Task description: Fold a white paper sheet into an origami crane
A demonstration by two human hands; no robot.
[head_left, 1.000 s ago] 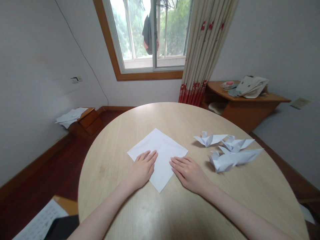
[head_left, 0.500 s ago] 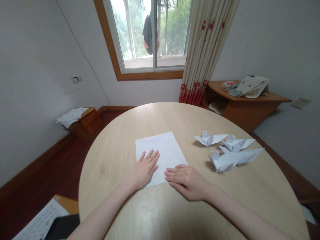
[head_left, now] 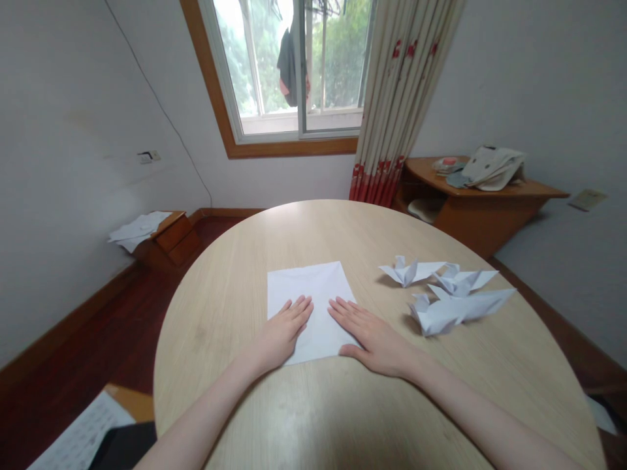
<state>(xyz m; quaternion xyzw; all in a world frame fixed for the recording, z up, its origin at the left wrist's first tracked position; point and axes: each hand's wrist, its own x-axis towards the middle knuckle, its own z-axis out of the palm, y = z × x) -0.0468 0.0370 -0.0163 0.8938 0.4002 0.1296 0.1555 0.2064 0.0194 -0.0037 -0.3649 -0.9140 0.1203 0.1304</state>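
paper (head_left: 319, 321) turned, right hand (head_left: 369, 336) farther up

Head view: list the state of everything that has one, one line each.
Left hand, open, palm down
Right hand, open, palm down
White sheet, lying flat under both hands
Three paper figures, folded
Window, open or shut unclear
Curtain, gathered at the window's right
Cabinet drawers, apparently shut

Over my feed I see 3 origami birds (head_left: 459, 282) on the round table (head_left: 313, 414), right of the paper sheet (head_left: 319, 325); behind the table, the window (head_left: 336, 72).
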